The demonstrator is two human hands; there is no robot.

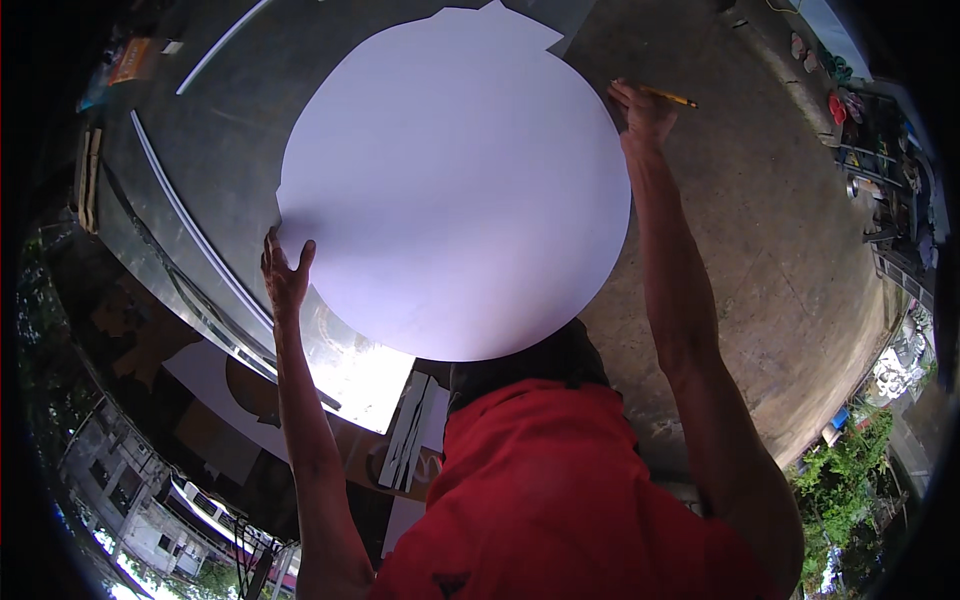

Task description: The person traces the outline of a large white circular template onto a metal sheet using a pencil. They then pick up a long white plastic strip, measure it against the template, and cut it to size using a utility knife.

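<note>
A large white round sheet [450, 190] lies before me, with jagged corners sticking out at its far edge and a small notch on its left side. My left hand [285, 275] is at the sheet's lower left edge, thumb and fingers apart; whether it presses on the edge I cannot tell. Beside the upper right edge, my right hand [648, 115] is closed round a yellow pencil [670, 96] whose dark end points to the right, away from the sheet.
Under the sheet is a grey, shiny table top [230, 130]. Long pale strips [190, 205] lie to its left, near wooden slats [90, 180]. Cut boards [225, 400] sit below the table's near edge. Concrete floor [770, 250] extends right, towards shoes [845, 105] and a rack.
</note>
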